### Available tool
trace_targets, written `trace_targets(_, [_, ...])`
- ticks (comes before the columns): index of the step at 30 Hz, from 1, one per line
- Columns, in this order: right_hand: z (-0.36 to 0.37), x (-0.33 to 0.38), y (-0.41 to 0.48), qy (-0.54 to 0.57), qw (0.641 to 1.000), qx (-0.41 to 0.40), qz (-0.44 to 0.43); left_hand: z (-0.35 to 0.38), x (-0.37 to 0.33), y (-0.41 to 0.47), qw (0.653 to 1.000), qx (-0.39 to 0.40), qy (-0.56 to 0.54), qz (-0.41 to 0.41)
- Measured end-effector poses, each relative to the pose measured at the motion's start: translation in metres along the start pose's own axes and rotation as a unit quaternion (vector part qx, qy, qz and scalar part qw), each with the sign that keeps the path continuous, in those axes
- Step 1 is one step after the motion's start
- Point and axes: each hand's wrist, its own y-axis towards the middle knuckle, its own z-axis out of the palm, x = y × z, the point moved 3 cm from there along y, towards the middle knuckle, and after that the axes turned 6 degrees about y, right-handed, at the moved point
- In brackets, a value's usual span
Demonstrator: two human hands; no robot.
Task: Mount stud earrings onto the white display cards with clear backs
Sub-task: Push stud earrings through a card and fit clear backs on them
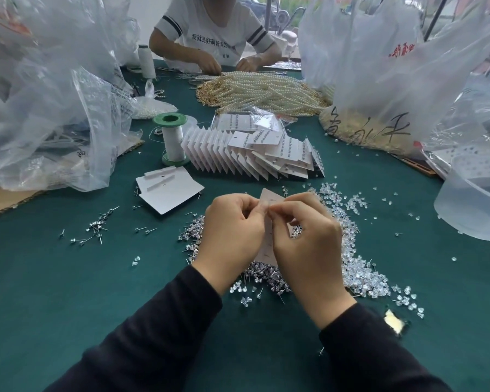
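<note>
Far off to the left of the left hand: heaped clear plastic bags (54,108) on the dark green table cloth (68,292). Nearer, still left of that hand: loose silver stud earrings (96,224), scattered apart. Just beyond and left of the knuckles: blank white rectangular cards (170,190) lying flat, and behind them an upright green-capped spool of white thread (171,140).

Left hand (232,230): fingers curled, thumb and fingertips clamped on the narrow white display card (268,239), held upright between both hands above the table. Directly beneath the hands: dense pile of silver stud earrings (266,274). Well beyond the hands: fanned row of filled white cards (252,157), then cream pearl strands (263,91) in front of a second person in a white shirt (212,32).

Right hand (306,241): fingers curled, tips pinching at the same card's upper part, touching the left fingertips; too small to tell whether a stud or a back sits in the pinch. Right of this hand: spread heap of small clear plastic backs (359,273). Far right: translucent plastic tub (475,199).
</note>
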Motion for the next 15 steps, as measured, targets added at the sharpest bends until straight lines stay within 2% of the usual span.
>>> trace_targets(5, [-0.0028, -0.003, 0.0, 0.011, 1.0, -0.014, -0.002, -0.0038, -0.004, 0.002, 1.0, 0.024, -0.014, -0.005])
trace_targets(9, [-0.0047, -0.0034, 0.0001, 0.007, 1.0, -0.02, -0.007, -0.0031, -0.0049, 0.0039, 0.996, 0.072, 0.042, 0.033])
trace_targets(15, [-0.0065, -0.0029, 0.0007, 0.006, 1.0, -0.009, -0.011, -0.0048, -0.0101, 0.0023, 0.989, 0.039, 0.106, 0.099])
